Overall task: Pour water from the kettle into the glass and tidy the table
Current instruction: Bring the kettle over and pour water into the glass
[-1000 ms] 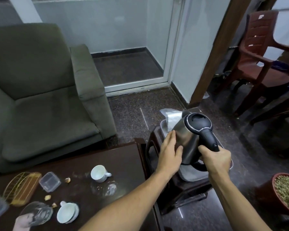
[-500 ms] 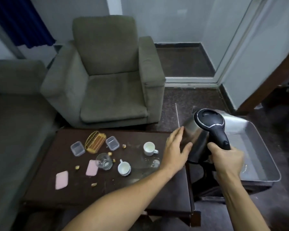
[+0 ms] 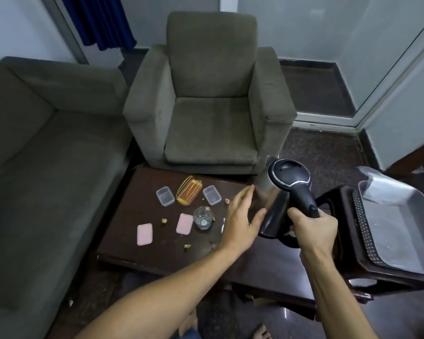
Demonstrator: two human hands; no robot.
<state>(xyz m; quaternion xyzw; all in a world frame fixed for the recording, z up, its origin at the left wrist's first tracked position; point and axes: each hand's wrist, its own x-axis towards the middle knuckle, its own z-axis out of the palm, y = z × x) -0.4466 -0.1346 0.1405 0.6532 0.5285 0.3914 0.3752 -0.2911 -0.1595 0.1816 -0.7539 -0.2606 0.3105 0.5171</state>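
Steel and black plastic, the kettle (image 3: 283, 196) is hanging in the air over the right end of the dark wooden bench (image 3: 157, 250), held upright by its handle. The right hand (image 3: 312, 228) is wrapping that black handle, its fingers (image 3: 294, 214) closed tight around it. The left hand (image 3: 242, 221) is lying flat against the kettle's shiny side, fingers spread and open, steadying rather than gripping. The glass (image 3: 202, 217) is standing upright on the bench, left of the left hand and well apart from the kettle. Just beside the glass a pink lid (image 3: 184, 224) is lying flat, and a second pink lid (image 3: 145, 234) is sitting further left. Behind them two clear little boxes (image 3: 165, 196) are flanking a tipped gold wire basket (image 3: 189, 194), the other box (image 3: 212, 195) being on its right. Small crumbs (image 3: 164, 220) are scattering the bench top. To the right, a metal tray (image 3: 399, 216) is resting on a dark stool (image 3: 348, 245) beside the bench. A grey-green armchair (image 3: 211, 106) is facing the far edge of the bench, and a sofa (image 3: 42, 167) is running along the left.
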